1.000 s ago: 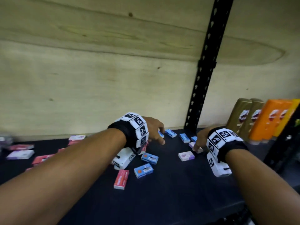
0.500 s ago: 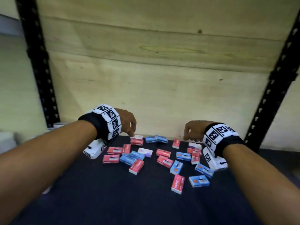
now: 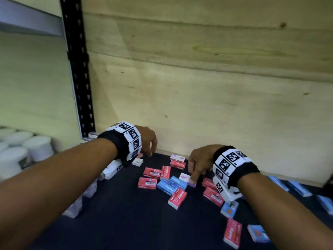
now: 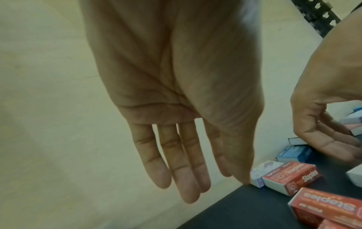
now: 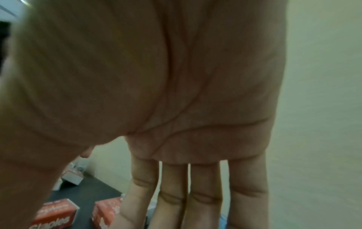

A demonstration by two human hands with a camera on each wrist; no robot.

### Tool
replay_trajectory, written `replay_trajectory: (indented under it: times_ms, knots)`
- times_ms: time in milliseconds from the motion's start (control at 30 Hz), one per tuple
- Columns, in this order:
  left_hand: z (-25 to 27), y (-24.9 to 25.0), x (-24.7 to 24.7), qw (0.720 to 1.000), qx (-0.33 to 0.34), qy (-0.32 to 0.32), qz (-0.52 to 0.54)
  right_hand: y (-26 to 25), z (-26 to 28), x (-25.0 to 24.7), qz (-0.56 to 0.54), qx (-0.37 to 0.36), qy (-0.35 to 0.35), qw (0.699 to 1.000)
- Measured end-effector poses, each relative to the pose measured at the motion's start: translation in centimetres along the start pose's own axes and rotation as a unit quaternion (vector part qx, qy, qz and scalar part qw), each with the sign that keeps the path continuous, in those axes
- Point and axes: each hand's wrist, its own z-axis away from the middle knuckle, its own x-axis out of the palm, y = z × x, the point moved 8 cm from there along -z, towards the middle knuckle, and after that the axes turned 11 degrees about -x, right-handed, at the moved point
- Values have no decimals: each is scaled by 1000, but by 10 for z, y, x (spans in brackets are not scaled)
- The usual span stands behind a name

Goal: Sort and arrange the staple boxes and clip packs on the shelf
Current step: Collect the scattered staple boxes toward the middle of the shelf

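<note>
Red and blue staple boxes (image 3: pixel 177 183) lie jumbled on the shelf (image 3: pixel 126 222); your left hand (image 3: pixel 146 141) and right hand (image 3: pixel 199 161) hover spread, sorting barely begun.

You can read "Staples" on the small red cardboard boxes (image 3: pixel 177 197); their finer print seems too blurred.

Right hand (image 3: pixel 200 162) lower, fingers (image 3: pixel 193 175) now on lilac box (image 3: pixel 188 179)
</note>
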Motion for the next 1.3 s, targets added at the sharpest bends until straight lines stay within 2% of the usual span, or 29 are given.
replay_trajectory:
  times_ms: [133,367,567,767,867,1067,1300]
  knots:
    - [-15,27,3,999,42,10,14,5,0,9,-2,17,-34,999]
    - [-32,69,11,994,105,25,-21,5,0,11,7,11,-29,999]
    - [-40,84,22,985,141,-39,-88,5,-1,13,12,2,-34,999]
    - [-46,82,29,980,130,-65,-135,7,-2,12,30,-1,-30,999]
    - [-46,76,29,978,129,-45,-156,7,-1,11,25,-1,-30,999]
    - [-45,48,31,973,93,-48,-205,7,1,12,14,3,-29,999]
    - [-48,51,33,969,132,-67,-200,8,3,11,7,0,-21,1000]
